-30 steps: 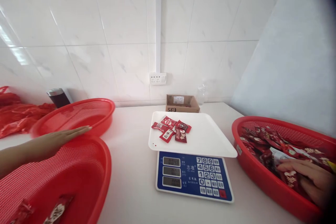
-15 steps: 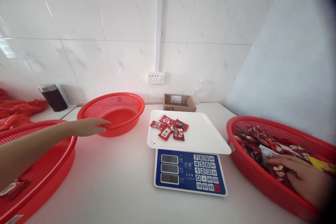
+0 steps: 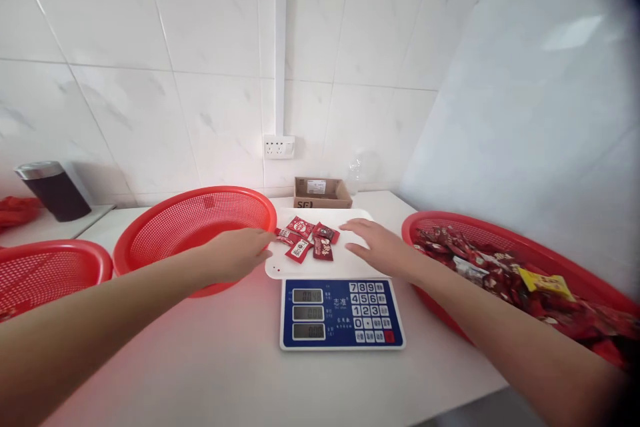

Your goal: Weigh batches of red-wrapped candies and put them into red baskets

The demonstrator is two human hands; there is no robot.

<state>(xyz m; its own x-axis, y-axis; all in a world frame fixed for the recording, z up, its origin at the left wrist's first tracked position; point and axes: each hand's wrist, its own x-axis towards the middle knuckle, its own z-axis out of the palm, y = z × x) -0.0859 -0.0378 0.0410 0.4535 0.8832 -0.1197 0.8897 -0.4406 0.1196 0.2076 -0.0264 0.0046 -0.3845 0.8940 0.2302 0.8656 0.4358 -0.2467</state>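
A digital scale with a blue keypad and a white weighing pan stands on the white counter. Several small red snack packets lie on the pan. My left hand hovers at the pan's left edge, fingers loosely curled, beside the packets and in front of an empty red mesh basket. My right hand lies over the pan's right side, fingers stretched flat toward the packets, holding nothing. A red basket full of red packets sits at the right.
Another red basket is at the far left. A small cardboard box and a clear bottle stand against the tiled wall under a socket. A dark canister is at the back left.
My right hand left the full basket and moved over the scale pan. My left hand came from the empty basket's rim to the pan's left edge. The view shifted left.
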